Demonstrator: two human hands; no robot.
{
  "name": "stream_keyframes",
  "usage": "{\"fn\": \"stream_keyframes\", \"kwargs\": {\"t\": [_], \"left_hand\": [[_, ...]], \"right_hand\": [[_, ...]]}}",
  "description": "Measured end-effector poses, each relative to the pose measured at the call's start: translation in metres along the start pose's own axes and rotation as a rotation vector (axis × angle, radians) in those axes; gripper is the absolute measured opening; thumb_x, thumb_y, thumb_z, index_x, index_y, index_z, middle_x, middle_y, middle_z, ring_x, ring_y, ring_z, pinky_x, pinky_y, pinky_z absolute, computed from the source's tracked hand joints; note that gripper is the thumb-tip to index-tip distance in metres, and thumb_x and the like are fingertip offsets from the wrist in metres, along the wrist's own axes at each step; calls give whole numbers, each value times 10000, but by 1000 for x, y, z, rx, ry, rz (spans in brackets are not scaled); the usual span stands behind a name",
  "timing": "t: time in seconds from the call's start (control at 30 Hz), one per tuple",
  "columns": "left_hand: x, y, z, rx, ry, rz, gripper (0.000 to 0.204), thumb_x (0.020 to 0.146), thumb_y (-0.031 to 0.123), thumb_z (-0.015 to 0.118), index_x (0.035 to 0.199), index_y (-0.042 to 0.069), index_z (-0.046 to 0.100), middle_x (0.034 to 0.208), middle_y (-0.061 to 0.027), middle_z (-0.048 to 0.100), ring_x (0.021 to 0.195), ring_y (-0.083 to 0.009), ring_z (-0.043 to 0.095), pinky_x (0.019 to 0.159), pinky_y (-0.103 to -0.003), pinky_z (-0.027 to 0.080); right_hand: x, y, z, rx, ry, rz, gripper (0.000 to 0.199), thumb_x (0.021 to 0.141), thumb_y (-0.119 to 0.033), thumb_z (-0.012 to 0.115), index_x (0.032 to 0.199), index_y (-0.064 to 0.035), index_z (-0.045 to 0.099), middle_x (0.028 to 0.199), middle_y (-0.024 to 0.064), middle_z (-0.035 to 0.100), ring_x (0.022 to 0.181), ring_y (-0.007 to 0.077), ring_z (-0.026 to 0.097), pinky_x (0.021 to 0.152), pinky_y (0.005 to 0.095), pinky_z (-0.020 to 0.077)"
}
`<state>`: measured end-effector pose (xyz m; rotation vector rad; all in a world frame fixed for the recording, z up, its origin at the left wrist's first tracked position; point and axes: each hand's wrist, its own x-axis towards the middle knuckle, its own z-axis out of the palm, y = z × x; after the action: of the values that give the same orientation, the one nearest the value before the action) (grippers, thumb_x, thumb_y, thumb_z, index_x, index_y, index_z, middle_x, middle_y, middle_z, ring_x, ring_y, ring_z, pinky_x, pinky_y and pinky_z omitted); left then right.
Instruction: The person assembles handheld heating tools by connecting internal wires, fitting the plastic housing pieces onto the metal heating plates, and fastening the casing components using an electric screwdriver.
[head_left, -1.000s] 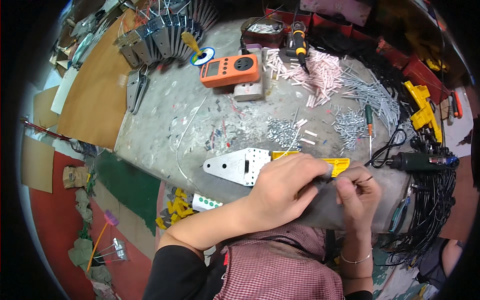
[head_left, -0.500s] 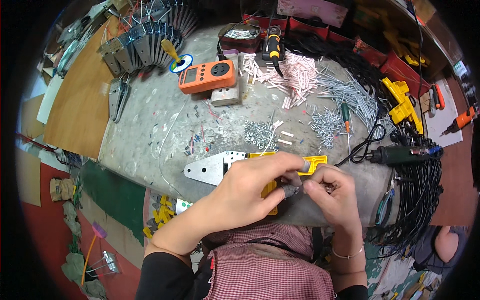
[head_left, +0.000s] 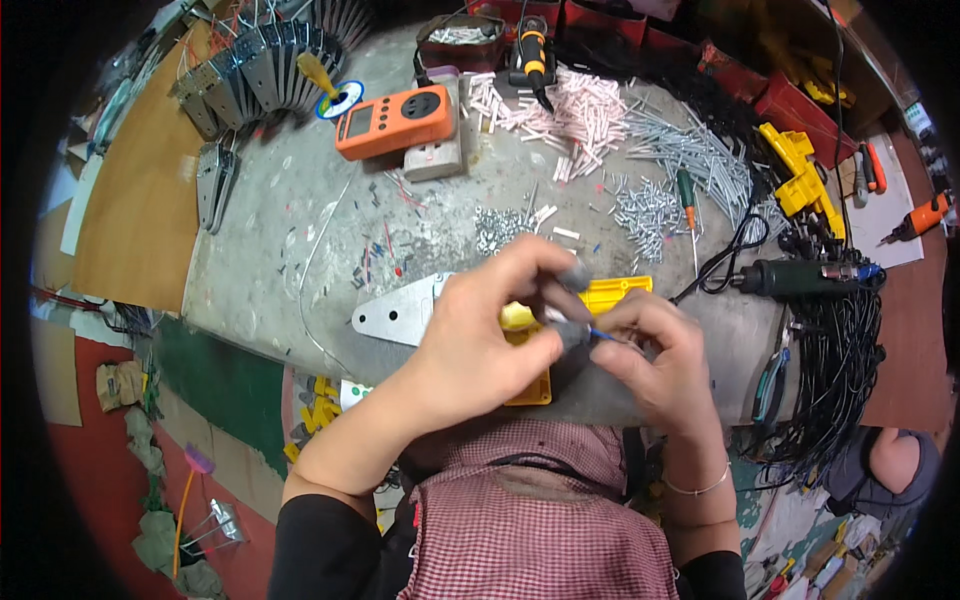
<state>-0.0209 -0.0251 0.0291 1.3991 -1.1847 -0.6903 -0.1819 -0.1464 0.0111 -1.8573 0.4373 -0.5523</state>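
Note:
My left hand point(head_left: 490, 335), with grey covers on its thumb and a fingertip, is closed in a pinch above the bench. Something pale shows between its fingers, too small to name. My right hand point(head_left: 655, 355) pinches a short blue wire point(head_left: 600, 333) whose other end meets the left thumb tip. Beneath the hands lies a yellow plastic casing point(head_left: 620, 290), partly hidden by them. A flat, tapering grey metal plate point(head_left: 393, 315) with round holes juts out left of the casing, partly behind my left hand.
Beyond the hands lie nuts point(head_left: 500, 228), screws point(head_left: 645, 215), long bolts point(head_left: 700, 165) and white tubes point(head_left: 590, 110). An orange meter point(head_left: 395, 122) stands at the back left. At right are a screwdriver point(head_left: 687, 200), a dark green power tool point(head_left: 800, 278), pliers point(head_left: 770, 385) and black cables point(head_left: 845, 370).
The view has shifted slightly, so the bench items sit higher and farther left. My fingertips have parted a little, and the blue wire now shows between them.

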Motion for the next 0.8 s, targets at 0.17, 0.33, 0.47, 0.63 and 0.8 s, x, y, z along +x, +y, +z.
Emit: {"fn": "stream_keyframes", "kwargs": {"t": [0.17,0.33,0.47,0.63,0.8], "left_hand": [[4,-2,-2,-54,-63,-66,557,697,-54,582,1223,-7,406,922,-102,625,877,-149,622,799,-285,487],[10,4,-5,-107,-104,-187,693,681,-52,569,1339,24,363,981,-128,648,862,-161,630,784,-293,495],[4,6,-9,156,-34,93,598,686,-86,574,1264,53,515,976,-120,662,810,-202,657,698,-317,527],[5,37,-2,793,-158,562,328,686,44,624,1008,0,663,862,-112,654,743,-230,656,621,-305,539],[5,44,-1,913,-202,779,317,633,129,631,931,30,674,838,-66,644,733,-180,646,586,-264,524]], "right_hand": [[-10,9,-7,135,105,63,135,798,-112,733,848,-8,664,783,54,660,718,147,627,677,260,490],[-5,7,-5,77,127,10,121,790,-100,733,825,-8,663,764,57,665,703,151,625,668,264,488],[-1,-4,-15,-20,35,67,114,780,-78,727,838,-12,654,774,65,646,687,169,618,635,284,479],[10,-13,-15,-162,-216,-205,123,765,8,625,871,7,563,791,146,554,700,342,578,607,363,470],[9,-26,-26,-101,-324,-127,151,770,-32,624,898,-4,550,812,146,566,731,359,583,629,385,473]]}}
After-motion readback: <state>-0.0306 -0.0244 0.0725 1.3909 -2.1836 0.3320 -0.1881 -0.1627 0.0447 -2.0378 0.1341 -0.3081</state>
